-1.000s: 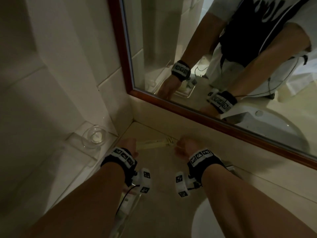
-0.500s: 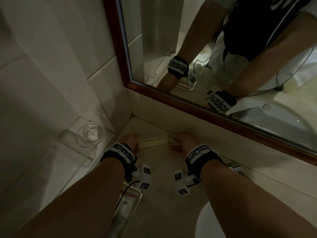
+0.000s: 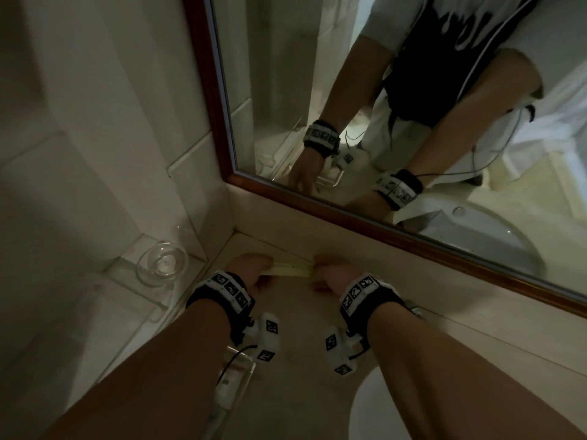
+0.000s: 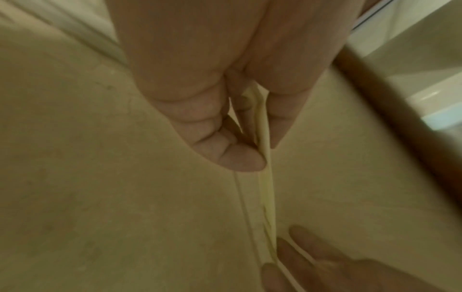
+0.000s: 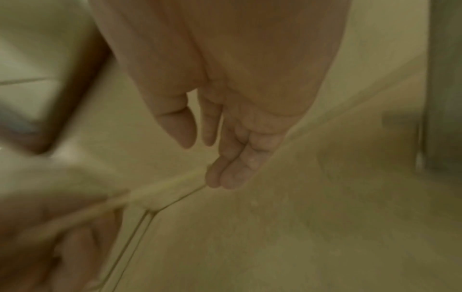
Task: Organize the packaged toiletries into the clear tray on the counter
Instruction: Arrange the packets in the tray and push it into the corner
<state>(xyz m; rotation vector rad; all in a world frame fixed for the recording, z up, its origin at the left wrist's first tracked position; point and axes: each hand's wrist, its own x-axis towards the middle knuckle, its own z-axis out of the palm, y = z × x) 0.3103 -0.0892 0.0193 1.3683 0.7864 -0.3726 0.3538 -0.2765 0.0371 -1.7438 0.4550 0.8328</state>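
Observation:
A flat pale yellow packet [image 3: 292, 270] sits at the back of the counter, close to the wall under the mirror. My left hand [image 3: 251, 271] pinches its left end between thumb and fingers [image 4: 265, 150], and the packet [image 4: 268, 197] shows edge-on there. At the packet's [image 5: 170, 185] other end, my right hand [image 3: 330, 273] has fairly straight fingers, and their tips [image 5: 225, 177] touch it. The clear tray [image 3: 236, 381] lies near the front under my left forearm, with some packaged items in it, mostly hidden.
A small glass bowl [image 3: 162, 262] stands on a tiled ledge to the left. The wood-framed mirror [image 3: 349, 217] runs along the back wall. A white basin rim [image 3: 365, 414] curves at the lower right beside my right forearm.
Both hands have reached further back and closed in on the packet's two ends. The left hand has taken hold of it.

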